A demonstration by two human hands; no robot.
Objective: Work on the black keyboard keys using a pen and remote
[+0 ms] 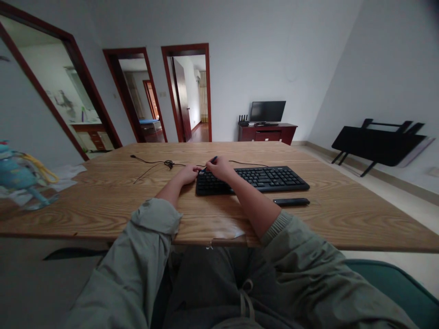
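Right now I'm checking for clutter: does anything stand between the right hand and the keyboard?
Nothing visible: the right hand, holding a slim blue tool, is over the keyboard, near its left end.

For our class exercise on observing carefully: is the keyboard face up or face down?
Face up: the keyboard shows its rows of keys toward the camera, though the right forearm hides some of them.
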